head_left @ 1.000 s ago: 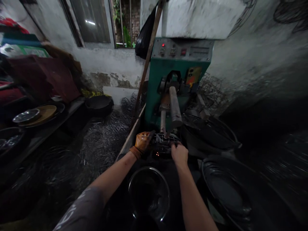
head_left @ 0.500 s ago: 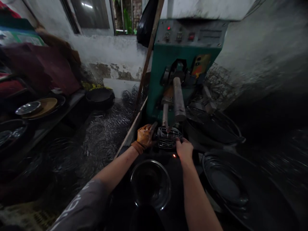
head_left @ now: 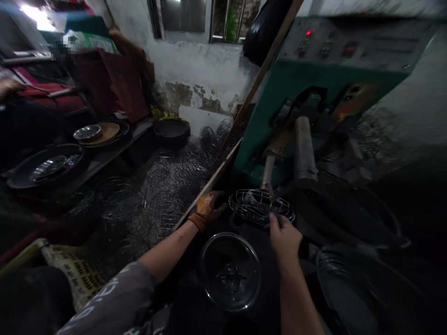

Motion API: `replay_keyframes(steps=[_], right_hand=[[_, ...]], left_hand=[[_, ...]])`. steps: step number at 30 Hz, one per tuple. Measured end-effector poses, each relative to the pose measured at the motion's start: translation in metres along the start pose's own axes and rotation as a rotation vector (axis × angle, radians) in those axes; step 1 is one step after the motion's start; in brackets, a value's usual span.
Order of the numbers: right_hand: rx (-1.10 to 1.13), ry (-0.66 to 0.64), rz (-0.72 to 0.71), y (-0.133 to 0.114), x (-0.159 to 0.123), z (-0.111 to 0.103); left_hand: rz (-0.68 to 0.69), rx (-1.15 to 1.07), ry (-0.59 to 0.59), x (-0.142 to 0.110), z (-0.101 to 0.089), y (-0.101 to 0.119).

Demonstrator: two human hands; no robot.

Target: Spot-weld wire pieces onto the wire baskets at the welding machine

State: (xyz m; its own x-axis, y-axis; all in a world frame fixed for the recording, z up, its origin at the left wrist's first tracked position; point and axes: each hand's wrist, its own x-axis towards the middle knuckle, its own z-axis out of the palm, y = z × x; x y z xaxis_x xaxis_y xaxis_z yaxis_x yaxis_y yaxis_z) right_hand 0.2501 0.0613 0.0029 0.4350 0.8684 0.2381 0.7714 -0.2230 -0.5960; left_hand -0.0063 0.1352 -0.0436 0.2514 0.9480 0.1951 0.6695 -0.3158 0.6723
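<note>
A round wire cage [head_left: 261, 207] lies under the metal arms [head_left: 303, 149] of a green machine [head_left: 307, 97]. My left hand [head_left: 209, 206], in an orange glove, is closed on the cage's left edge. My bare right hand [head_left: 284, 237] pinches the cage's near right rim. Just below my hands stands a shiny metal bowl [head_left: 230, 272].
A heap of wire cages [head_left: 164, 186] fills the floor to the left, behind a wooden board [head_left: 209, 184]. Dark pans [head_left: 352, 279] lie at the right. A bench at the left carries pans and dishes [head_left: 94, 135]. A slanted pole [head_left: 265, 70] leans by the machine.
The view has swung left and closer to the machine. The wire cage now sits lower and nearer, clear of the arm tips, with both hands still on it.
</note>
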Motion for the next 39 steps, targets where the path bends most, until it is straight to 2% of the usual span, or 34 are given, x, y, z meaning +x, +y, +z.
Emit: replay_keyframes(steps=[2, 5, 9, 16, 18, 23, 27, 34, 39], right_hand=[[-0.081, -0.066, -0.041, -0.024, 0.008, 0.006], [-0.264, -0.183, -0.015, -0.053, 0.017, 0.014], [-0.378, -0.227, 0.047, -0.066, 0.018, 0.016], [-0.333, -0.148, 0.1, -0.043, 0.018, 0.004], [-0.33, -0.124, 0.12, -0.036, 0.021, 0.002], [-0.344, -0.116, 0.164, -0.026, 0.029, -0.002], [-0.338, -0.148, 0.185, -0.022, 0.033, -0.004], [-0.31, -0.116, 0.169, -0.018, 0.032, -0.001], [-0.275, -0.106, 0.177, -0.011, 0.034, 0.0]], left_hand=[[0.044, 0.016, -0.02, 0.015, 0.008, 0.001], [0.116, 0.007, -0.127, 0.039, 0.025, 0.002], [0.122, 0.001, -0.18, 0.057, 0.038, 0.011], [0.265, 0.122, 0.0, 0.054, 0.03, 0.039], [0.296, 0.163, 0.015, 0.056, 0.03, 0.046], [0.371, 0.203, -0.021, 0.064, 0.031, 0.06], [0.335, 0.232, -0.035, 0.066, 0.033, 0.066], [0.324, 0.263, -0.094, 0.067, 0.037, 0.064], [0.295, 0.293, -0.125, 0.067, 0.03, 0.072]])
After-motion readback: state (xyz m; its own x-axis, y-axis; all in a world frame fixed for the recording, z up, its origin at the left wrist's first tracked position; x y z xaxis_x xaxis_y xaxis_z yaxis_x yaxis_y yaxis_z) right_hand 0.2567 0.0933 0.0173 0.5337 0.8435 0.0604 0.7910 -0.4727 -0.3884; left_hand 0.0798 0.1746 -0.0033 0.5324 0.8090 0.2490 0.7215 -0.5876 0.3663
